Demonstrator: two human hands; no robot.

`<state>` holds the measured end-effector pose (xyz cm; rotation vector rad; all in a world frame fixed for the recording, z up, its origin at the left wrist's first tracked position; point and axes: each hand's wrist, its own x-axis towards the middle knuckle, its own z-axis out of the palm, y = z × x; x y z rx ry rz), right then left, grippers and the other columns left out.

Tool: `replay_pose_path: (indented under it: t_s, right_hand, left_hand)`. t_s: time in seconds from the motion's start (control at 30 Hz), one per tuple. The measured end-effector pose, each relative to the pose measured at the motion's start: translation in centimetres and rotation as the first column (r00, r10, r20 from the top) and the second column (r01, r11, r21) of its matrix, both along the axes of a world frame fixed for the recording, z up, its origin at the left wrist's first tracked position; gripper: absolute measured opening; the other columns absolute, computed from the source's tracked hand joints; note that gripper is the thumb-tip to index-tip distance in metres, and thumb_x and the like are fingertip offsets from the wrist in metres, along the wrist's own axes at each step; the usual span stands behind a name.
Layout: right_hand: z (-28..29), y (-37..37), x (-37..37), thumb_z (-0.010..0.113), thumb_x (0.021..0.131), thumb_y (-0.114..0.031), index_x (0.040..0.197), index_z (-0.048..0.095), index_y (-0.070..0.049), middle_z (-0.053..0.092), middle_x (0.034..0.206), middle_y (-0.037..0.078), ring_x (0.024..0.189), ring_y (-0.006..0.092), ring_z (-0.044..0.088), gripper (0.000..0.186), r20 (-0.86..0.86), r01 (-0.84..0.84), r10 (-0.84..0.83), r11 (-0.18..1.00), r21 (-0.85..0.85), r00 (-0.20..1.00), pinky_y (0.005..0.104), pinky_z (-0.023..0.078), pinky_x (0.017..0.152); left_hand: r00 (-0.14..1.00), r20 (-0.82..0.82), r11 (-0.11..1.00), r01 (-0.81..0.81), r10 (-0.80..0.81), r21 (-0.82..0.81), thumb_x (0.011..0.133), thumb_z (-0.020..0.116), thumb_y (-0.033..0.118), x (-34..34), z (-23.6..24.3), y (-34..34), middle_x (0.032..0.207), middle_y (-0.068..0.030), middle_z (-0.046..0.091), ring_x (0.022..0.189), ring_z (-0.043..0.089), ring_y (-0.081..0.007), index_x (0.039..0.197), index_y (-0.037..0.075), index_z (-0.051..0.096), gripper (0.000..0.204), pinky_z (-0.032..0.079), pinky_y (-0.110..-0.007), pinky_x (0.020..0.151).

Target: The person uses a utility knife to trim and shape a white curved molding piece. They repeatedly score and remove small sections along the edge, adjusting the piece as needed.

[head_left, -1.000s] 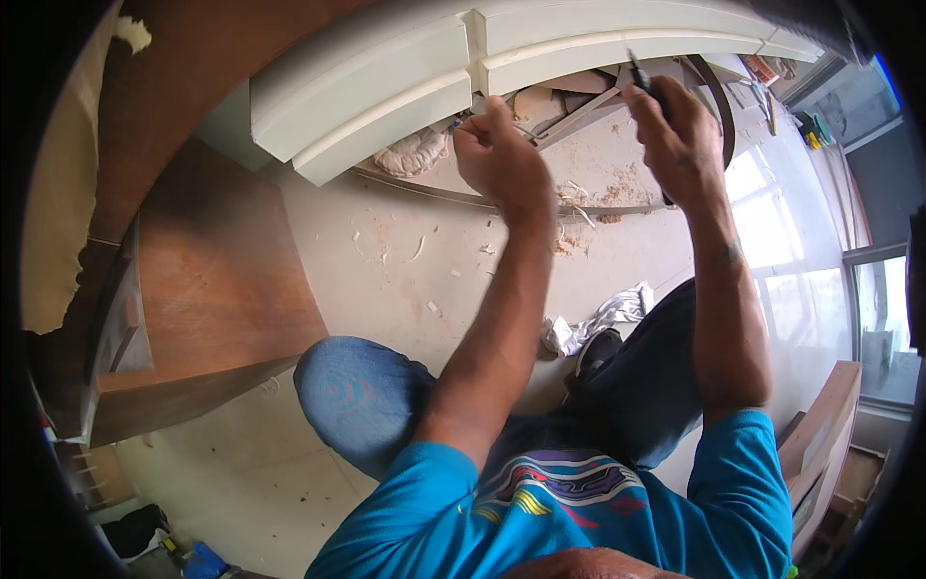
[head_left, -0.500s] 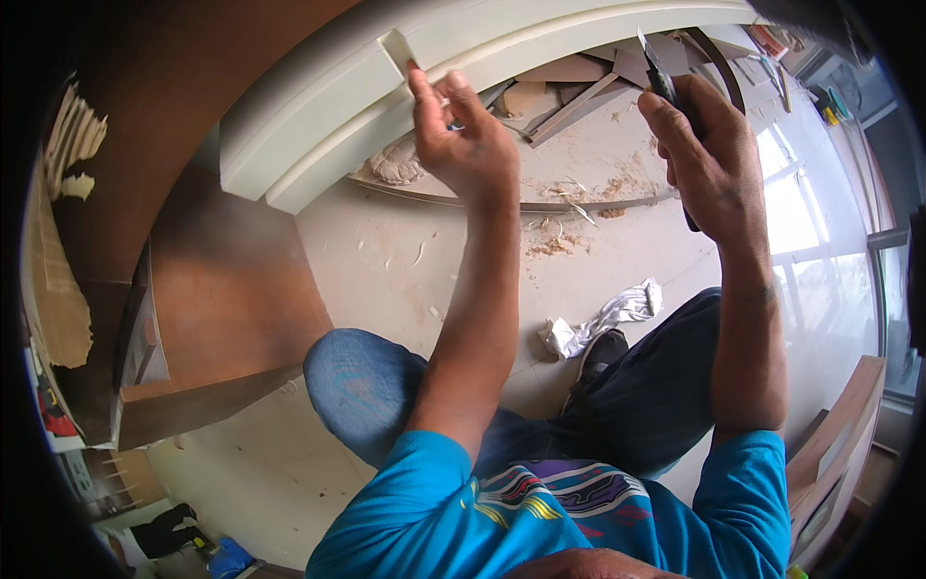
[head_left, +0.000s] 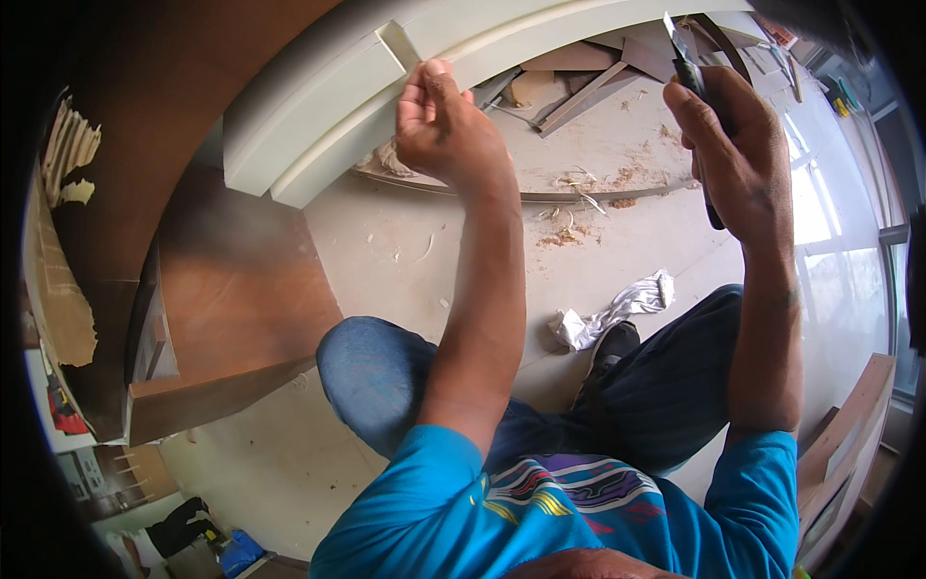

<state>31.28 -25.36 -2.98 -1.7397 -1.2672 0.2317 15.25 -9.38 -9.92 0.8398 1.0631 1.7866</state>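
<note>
A pale cream curved panel (head_left: 301, 125) with long raised edge strips and a short recess runs across the top. My left hand (head_left: 446, 125) is at its edge just below the recess, fingers curled and pinched together; whatever is between the fingertips is hidden. My right hand (head_left: 728, 159) grips a black utility knife (head_left: 688, 72), blade pointing up, to the right of my left hand and clear of the panel's face. Below the panel lie wood offcuts (head_left: 584, 92) and scattered shavings (head_left: 564, 232) on the pale floor (head_left: 386, 246).
A brown wooden box (head_left: 236, 309) stands left of my knees, beside a dark curved surface with torn paper (head_left: 72, 145). A white cloth (head_left: 617, 309) lies by my shoe. Wooden boards (head_left: 839, 444) lean at lower right, near a window. Dark items and a blue object (head_left: 241, 550) lie at lower left.
My left hand has shifted left to the panel's recess, and its fingers have curled tighter since half a second ago. My right hand has moved rightward with the knife, blade still up.
</note>
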Motion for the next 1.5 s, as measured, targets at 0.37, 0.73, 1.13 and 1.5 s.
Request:
replay_pose_path:
  t_s: [0.37,0.73,1.13,1.5]
  right_hand:
    - [0.1,0.8,-1.2,0.072,0.104,-0.045,0.106,0.071,-0.006,0.058,0.076,-0.001,0.063,0.0065,0.049,0.039,0.038,0.004,-0.002,0.998,-0.066,0.999,0.0268,0.039,0.057]
    - [-1.0,2.1,-1.5,0.076,0.104,-0.039,0.111,0.069,-0.004,0.056,0.072,-0.003,0.057,0.0038,0.047,0.036,-0.05,-0.024,0.02,0.996,-0.081,0.999,0.0242,0.035,0.051]
    - [-1.1,3.1,-2.4,0.075,0.105,-0.036,0.109,0.07,-0.003,0.055,0.072,-0.003,0.061,0.0048,0.046,0.034,0.032,0.024,-0.021,0.994,-0.106,0.999,0.0273,0.034,0.056]
    - [-0.9,2.4,-2.3,0.077,0.103,-0.034,0.108,0.069,-0.002,0.057,0.076,-0.002,0.067,0.0067,0.046,0.033,0.012,0.01,-0.008,0.991,-0.134,1.0,0.0273,0.037,0.062]
  left_hand:
    - [0.985,-0.164,0.96,-0.007,0.054,0.279,0.108,0.068,0.013,1.2,-2.7,0.3,0.097,-0.0124,0.077,0.06,0.062,-0.0072,0.151,-0.016,0.051,0.055,0.047,-0.022,0.045]
    - [0.947,-0.155,0.914,-0.214,0.281,0.345,0.107,0.074,0.022,0.5,-3.6,2.7,0.111,-0.0134,0.078,0.086,0.072,-0.0144,0.125,-0.006,0.072,0.034,0.06,-0.029,0.067]
    - [0.968,0.246,0.988,0.011,-0.05,0.156,0.103,0.079,0.023,1.8,-2.9,1.2,0.089,-0.005,0.073,0.066,0.058,-0.003,0.144,-0.005,0.062,0.052,0.051,-0.021,0.052]
    - [0.855,0.486,0.983,0.165,-0.183,0.08,0.103,0.079,0.023,0.3,0.3,0.9,0.084,-0.0058,0.073,0.066,0.063,-0.0073,0.13,-0.001,0.071,0.037,0.052,-0.024,0.058]
